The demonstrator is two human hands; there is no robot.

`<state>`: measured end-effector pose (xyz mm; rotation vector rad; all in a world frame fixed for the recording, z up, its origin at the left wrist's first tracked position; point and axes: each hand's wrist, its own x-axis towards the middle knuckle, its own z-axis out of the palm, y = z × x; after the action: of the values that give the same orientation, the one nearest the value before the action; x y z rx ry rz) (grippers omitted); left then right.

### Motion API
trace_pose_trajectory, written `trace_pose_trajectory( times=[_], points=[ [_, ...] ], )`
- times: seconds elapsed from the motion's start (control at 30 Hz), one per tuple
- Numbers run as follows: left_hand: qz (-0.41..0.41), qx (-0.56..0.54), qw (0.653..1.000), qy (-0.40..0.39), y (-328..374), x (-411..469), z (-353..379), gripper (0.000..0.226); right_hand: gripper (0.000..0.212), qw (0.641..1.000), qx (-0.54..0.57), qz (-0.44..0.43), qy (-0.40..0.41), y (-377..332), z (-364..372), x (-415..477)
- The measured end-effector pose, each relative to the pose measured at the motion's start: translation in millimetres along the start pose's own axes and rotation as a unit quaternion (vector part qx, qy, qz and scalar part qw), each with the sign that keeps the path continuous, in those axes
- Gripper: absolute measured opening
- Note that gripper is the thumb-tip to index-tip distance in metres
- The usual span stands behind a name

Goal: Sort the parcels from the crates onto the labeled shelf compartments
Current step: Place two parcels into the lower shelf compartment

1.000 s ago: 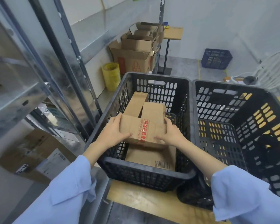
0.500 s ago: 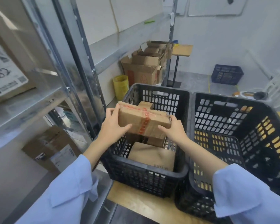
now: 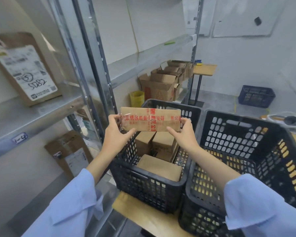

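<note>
Gripping a flat cardboard parcel (image 3: 149, 121) by both short ends: left hand (image 3: 117, 135) curling round the left end, right hand (image 3: 183, 134) pinching the right end, thumbs showing on the near side, fingers hidden behind. Holding it level in the air, red-printed tape facing the camera, above the left black crate (image 3: 149, 183). Hanging over more brown parcels (image 3: 158, 166) lying inside that crate. Touching that crate's right side, a second black crate (image 3: 246, 132), both resting on a wooden board (image 3: 143, 214). Rising at the left, a metal shelf rack (image 3: 41, 115), carrying a labelled parcel (image 3: 27, 69) on its upper shelf and another box (image 3: 70, 151) on the level below.
</note>
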<state>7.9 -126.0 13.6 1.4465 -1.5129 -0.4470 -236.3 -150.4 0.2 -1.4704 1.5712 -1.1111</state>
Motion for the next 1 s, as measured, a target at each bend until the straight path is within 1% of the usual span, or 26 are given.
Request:
trace_pose_trajectory(
  times=[0.07, 0.17, 0.2, 0.27, 0.37, 0.53, 0.67, 0.77, 0.83, 0.9, 1.0],
  points=[
    [-0.012, 0.0, 1.0, 0.02, 3.6, -11.1, -3.0, 0.066, 0.064, 1.0, 0.017, -0.014, -0.015, -1.7, -3.8, -6.1],
    [-0.027, 0.011, 0.999, 0.036, 10.6, -29.7, -6.8, 0.088, 0.082, 0.998, -0.006, -0.062, -0.026, -1.6, -4.7, -18.0],
    [-0.032, 0.029, 0.998, 0.042, 13.5, -36.2, -8.4, 0.094, 0.084, 0.997, -0.016, -0.073, -0.034, -2.7, -4.1, -22.9],
    [-0.041, 0.06, 0.996, 0.058, 17.6, -49.4, -13.4, 0.099, 0.079, 0.995, -0.022, -0.09, -0.047, -3.7, -1.6, -31.4],
    [-0.044, 0.043, 0.995, 0.08, 22.4, -69.0, -24.8, 0.096, 0.073, 0.992, -0.025, -0.107, -0.063, -6.4, 1.4, -42.6],
    [-0.047, 0.058, 0.989, 0.13, 31.9, -102.2, -49.3, 0.077, 0.071, 0.988, 0.003, -0.127, -0.089, -18.5, 13.1, -60.4],
    [-0.086, 0.058, 0.984, 0.146, 29.4, -127.0, -79.2, 0.078, 0.069, 0.981, 0.016, -0.151, -0.123, -30.8, 31.5, -72.6],
    [-0.091, 0.071, 0.98, 0.165, 24.6, -148.7, -103.8, 0.065, 0.071, 0.976, 0.025, -0.157, -0.148, -42.4, 49.9, -82.3],
    [-0.092, 0.083, 0.976, 0.18, 21.3, -165.1, -121.2, 0.062, 0.069, 0.972, 0.045, -0.157, -0.172, -52.8, 62.8, -92.9],
    [-0.095, 0.09, 0.972, 0.195, 17.7, -180.2, -140.1, 0.075, 0.067, 0.964, 0.071, -0.161, -0.197, -63.7, 76.4, -105.9],
    [-0.097, 0.118, 0.968, 0.199, 13.2, -204.8, -169.3, 0.105, 0.066, 0.955, 0.094, -0.167, -0.228, -79.7, 96.6, -128.5]
  ],
)
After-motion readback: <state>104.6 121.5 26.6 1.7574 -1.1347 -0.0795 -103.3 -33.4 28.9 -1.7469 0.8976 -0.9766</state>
